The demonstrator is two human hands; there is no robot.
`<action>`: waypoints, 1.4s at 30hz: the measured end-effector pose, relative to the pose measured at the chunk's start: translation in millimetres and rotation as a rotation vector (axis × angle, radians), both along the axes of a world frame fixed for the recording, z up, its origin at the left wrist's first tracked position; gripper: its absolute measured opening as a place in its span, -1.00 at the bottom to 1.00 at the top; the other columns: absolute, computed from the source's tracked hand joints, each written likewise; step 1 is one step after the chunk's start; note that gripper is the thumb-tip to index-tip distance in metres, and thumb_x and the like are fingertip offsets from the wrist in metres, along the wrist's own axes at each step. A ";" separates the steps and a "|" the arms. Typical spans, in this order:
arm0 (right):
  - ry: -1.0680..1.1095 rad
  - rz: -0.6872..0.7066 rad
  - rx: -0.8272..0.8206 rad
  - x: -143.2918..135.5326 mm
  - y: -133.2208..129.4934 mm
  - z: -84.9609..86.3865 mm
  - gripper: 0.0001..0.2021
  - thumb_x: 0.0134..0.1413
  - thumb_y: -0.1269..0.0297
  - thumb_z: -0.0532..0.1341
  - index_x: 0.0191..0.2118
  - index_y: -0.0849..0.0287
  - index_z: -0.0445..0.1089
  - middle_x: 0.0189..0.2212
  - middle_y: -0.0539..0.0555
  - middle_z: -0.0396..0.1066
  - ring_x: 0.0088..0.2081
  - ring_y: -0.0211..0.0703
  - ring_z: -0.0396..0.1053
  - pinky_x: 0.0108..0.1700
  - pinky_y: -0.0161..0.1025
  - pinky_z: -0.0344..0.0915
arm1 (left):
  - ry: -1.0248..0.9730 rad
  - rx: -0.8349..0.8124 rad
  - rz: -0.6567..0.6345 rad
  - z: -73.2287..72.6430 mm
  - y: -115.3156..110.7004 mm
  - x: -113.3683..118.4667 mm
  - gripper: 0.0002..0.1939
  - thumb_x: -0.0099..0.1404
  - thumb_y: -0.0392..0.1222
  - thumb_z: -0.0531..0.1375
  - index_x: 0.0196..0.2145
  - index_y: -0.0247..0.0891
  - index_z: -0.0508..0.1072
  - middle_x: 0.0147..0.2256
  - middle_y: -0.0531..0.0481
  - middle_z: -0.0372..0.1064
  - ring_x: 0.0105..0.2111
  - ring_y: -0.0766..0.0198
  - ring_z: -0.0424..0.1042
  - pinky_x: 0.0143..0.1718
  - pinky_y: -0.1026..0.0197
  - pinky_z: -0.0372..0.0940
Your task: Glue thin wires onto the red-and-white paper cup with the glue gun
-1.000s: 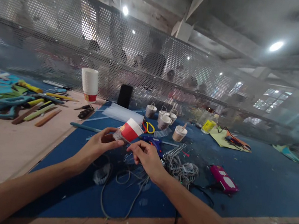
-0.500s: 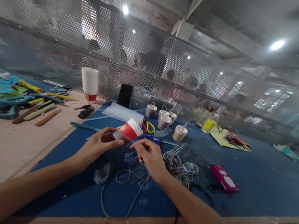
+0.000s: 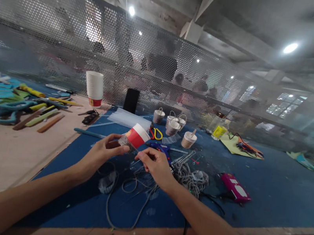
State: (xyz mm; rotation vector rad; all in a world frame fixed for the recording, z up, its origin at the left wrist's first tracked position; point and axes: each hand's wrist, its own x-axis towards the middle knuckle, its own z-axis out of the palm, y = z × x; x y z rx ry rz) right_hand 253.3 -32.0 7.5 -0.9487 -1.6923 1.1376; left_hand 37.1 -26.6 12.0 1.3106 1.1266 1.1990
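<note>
The cup point(image 3: 139, 135) has turned a little in the left hand point(image 3: 103, 154) over the past half-second, its printed mark rolling toward the palm; the right hand point(image 3: 155, 165) has dipped slightly, and the strand that crossed the red band now sits lower, near the fingertips. Held above a blue table point(image 3: 277, 184), the cup tilts with its white mouth up and to the right; grey cord point(image 3: 125, 141) wraps its narrow end; the left fingers and thumb close around that end, while the right thumb and forefinger pinch the thin strand beside it, the rest of that hand curled. Below, a loose loop trails toward the table's near edge; a tangle point(image 3: 194, 181) lies by the right wrist, clear sticks point(image 3: 183, 159) next to it; a blue glue gun point(image 3: 164, 149) rests just behind the right hand, yellow-handled scissors point(image 3: 158, 134) beyond. Farther back stand small wrapped pots point(image 3: 172, 128), several with looped handles; a black phone point(image 3: 131, 100) props near the mesh point(image 3: 68, 40), right of a cup stack point(image 3: 94, 85); a magenta box point(image 3: 235, 187) lies well to the right.
</note>
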 end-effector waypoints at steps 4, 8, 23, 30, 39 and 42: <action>-0.011 0.002 -0.003 0.4 1.5 -1.6 -0.69 0.26 0.03 0.25 -0.31 0.18 0.55 -0.61 -0.11 0.19 -0.55 -0.34 0.15 -0.45 -0.35 0.12 | -0.038 -0.011 -0.019 -0.8 -0.9 0.2 -0.43 0.09 0.09 0.44 -0.02 -0.20 0.46 -0.18 -0.11 0.63 -0.10 -0.03 0.55 0.03 -0.01 0.32; -0.023 0.011 -0.002 -0.1 2.9 -3.5 -0.69 0.25 0.03 0.26 -0.32 0.18 0.55 -0.60 -0.10 0.20 -0.54 -0.34 0.17 -0.46 -0.35 0.11 | -0.063 -0.030 -0.009 -1.7 -1.8 1.2 -0.43 0.07 0.08 0.45 -0.03 -0.21 0.47 -0.23 -0.08 0.62 -0.16 0.01 0.56 -0.01 0.03 0.34; -0.034 0.000 -0.001 -0.1 0.4 1.7 -0.72 0.23 0.08 0.28 -0.36 0.19 0.55 -0.59 -0.10 0.22 -0.52 -0.34 0.13 -0.43 -0.33 0.07 | -0.058 -0.023 -0.004 -1.7 -0.9 0.9 -0.39 0.04 0.09 0.46 -0.01 -0.21 0.45 -0.19 -0.11 0.63 -0.13 0.00 0.57 0.00 0.05 0.35; -0.049 0.070 -0.008 -0.6 -4.4 3.6 -0.69 0.23 0.03 0.27 -0.36 0.17 0.54 -0.59 -0.09 0.23 -0.52 -0.32 0.11 -0.44 -0.32 0.04 | 0.028 0.038 0.035 3.7 -3.8 1.5 -0.39 0.01 0.15 0.46 -0.04 -0.19 0.48 -0.21 -0.10 0.65 -0.09 -0.09 0.58 0.00 0.00 0.36; -0.036 0.108 -0.003 0.4 -5.8 3.9 -0.70 0.23 0.03 0.29 -0.36 0.17 0.54 -0.61 -0.09 0.22 -0.52 -0.32 0.11 -0.45 -0.32 0.03 | 0.074 0.090 0.050 0.9 -3.2 1.3 -0.41 0.06 0.10 0.45 -0.01 -0.17 0.46 -0.19 -0.09 0.64 -0.08 -0.09 0.57 -0.05 0.03 0.35; -0.039 0.095 -0.006 1.3 -3.3 2.3 -0.69 0.22 0.02 0.29 -0.36 0.18 0.54 -0.60 -0.08 0.23 -0.52 -0.32 0.10 -0.45 -0.32 0.03 | 0.053 0.070 0.044 2.0 -3.6 0.6 -0.40 0.06 0.11 0.45 -0.01 -0.19 0.45 -0.19 -0.10 0.64 -0.08 -0.07 0.57 -0.05 0.05 0.35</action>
